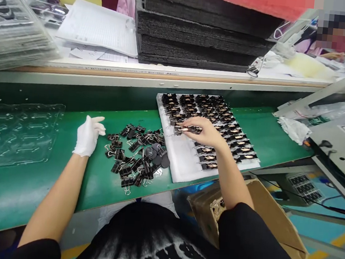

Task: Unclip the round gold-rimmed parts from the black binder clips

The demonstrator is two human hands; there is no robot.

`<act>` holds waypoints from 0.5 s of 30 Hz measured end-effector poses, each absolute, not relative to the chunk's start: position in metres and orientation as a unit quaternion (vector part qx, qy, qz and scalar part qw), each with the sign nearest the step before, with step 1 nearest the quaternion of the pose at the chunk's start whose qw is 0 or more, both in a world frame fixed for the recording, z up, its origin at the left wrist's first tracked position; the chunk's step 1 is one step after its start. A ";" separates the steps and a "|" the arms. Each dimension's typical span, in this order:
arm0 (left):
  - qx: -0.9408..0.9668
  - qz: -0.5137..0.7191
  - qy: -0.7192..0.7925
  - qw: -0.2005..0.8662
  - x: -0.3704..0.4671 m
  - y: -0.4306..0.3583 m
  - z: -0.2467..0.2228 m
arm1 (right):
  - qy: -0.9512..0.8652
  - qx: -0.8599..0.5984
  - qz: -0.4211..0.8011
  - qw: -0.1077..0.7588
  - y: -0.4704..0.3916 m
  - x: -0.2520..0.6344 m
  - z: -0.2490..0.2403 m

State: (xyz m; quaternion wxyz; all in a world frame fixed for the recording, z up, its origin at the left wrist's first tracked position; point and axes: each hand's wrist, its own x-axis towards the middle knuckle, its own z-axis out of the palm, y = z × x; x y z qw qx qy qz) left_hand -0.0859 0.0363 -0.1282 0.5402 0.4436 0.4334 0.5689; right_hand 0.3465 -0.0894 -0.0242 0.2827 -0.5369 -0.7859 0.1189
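My left hand (89,135), in a white glove, is over the green bench, left of a loose pile of black binder clips (126,163); its fingers are apart and nothing shows in them. Bare, my right hand (201,131) pinches a black binder clip (178,128) above the white foam board (181,167). Rows of clipped black pieces (235,137) cover much of that board, with pale parts showing between the clips. Dark round discs (157,156) lie at the pile's right side, close to the board's left edge.
A clear plastic tray (16,135) lies at the left of the green bench (93,187). Black foam sheets (199,38) stand stacked on the shelf behind, near papers (99,29). Below the bench at right is a cardboard box (273,220). People are beyond the shelf.
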 end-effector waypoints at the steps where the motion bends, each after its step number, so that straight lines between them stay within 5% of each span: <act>1: 0.442 0.567 0.433 0.544 -0.085 0.037 -0.129 | -0.780 -0.549 0.119 0.275 -0.085 0.357 -0.029; 8: 0.464 0.551 0.425 0.548 -0.085 0.033 -0.131 | -0.733 -0.656 0.071 0.165 -0.069 0.374 -0.063; 15: 0.470 0.537 0.428 0.554 -0.085 0.034 -0.132 | -0.745 -0.637 0.060 0.189 -0.069 0.369 -0.071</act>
